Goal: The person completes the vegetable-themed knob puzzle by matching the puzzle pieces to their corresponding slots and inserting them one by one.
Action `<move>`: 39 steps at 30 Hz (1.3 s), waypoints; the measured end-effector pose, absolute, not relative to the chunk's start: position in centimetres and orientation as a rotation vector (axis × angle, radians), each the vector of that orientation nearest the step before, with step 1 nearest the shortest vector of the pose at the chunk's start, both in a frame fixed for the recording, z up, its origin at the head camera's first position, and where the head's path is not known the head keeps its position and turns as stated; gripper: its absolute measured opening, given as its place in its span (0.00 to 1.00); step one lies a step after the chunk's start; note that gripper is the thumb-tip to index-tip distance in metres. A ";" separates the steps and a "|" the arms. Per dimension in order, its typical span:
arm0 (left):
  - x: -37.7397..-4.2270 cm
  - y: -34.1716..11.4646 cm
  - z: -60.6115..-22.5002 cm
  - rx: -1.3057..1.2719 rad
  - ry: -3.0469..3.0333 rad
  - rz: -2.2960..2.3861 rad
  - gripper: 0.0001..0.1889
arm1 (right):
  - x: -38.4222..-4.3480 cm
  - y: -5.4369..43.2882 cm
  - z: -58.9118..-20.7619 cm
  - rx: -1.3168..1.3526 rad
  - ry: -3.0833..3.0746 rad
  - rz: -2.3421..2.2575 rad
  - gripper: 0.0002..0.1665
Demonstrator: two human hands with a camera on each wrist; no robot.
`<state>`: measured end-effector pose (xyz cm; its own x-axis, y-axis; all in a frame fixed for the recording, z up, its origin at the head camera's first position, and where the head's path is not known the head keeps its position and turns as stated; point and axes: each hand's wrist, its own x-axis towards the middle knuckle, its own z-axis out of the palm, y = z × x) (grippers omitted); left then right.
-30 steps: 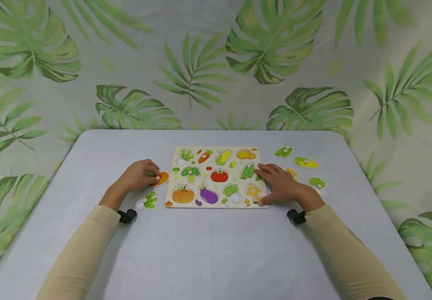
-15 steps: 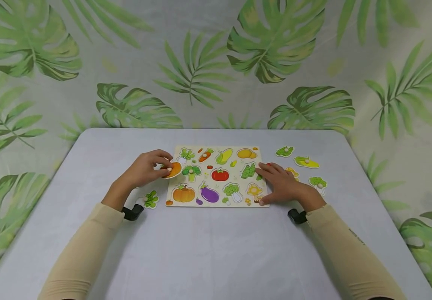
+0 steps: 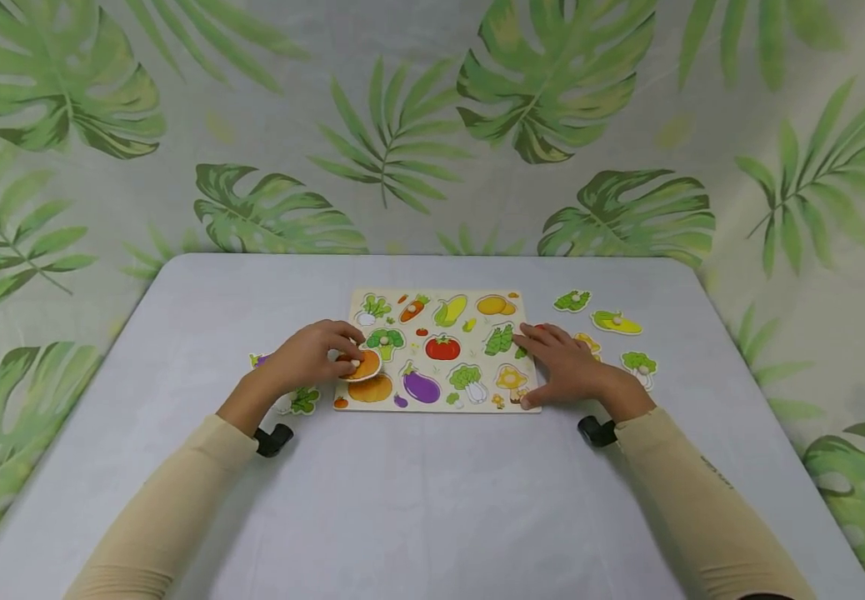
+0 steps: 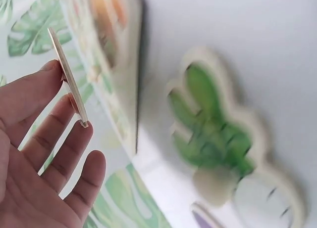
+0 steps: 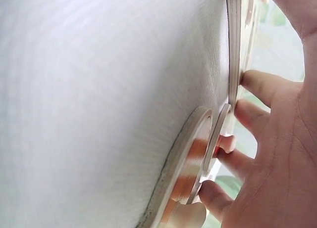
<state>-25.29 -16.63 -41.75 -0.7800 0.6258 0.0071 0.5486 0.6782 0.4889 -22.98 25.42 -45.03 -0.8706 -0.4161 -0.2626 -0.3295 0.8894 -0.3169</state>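
My left hand [image 3: 316, 358] pinches the small white knob of an orange pumpkin puzzle piece [image 3: 368, 367]. This piece overlaps the printed pumpkin [image 3: 374, 392] at the near left of the puzzle board [image 3: 473, 343]. In the left wrist view the pumpkin piece [image 4: 74, 87] shows edge-on at the thumb and fingertips. A white radish piece [image 4: 213, 124] lies below that hand. My right hand [image 3: 569, 367] lies spread at the board's right edge, its fingertips touching it. In the right wrist view two of its fingers [image 5: 257, 84] meet that edge. Carrot and broccoli pieces with knobs sit in the board.
Right of the board lie a leafy green piece [image 3: 572, 301], a corn piece [image 3: 618, 322], a bok choy piece [image 3: 638, 367] and a partly covered mushroom piece [image 3: 588, 343]. A red piece [image 3: 540, 327] peeks out behind the right fingers. A purple piece [image 3: 257, 360] lies behind the left wrist.
My left hand has lifted the pumpkin piece from left of the board, carried it right over the board, then toward the near left corner. The right hand has stayed at the board's edge.
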 end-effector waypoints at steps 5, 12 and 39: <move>-25.1 -16.1 -42.6 1.064 2.693 0.674 0.07 | -22.9 25.3 -44.9 -0.551 2.727 -0.383 0.65; -25.0 -15.8 -43.5 1.126 2.656 0.655 0.07 | -22.9 25.3 -45.1 -0.549 2.734 -0.360 0.65; -25.5 -15.8 -44.1 1.035 2.613 0.658 0.07 | -23.1 25.5 -45.1 -0.551 2.729 -0.371 0.65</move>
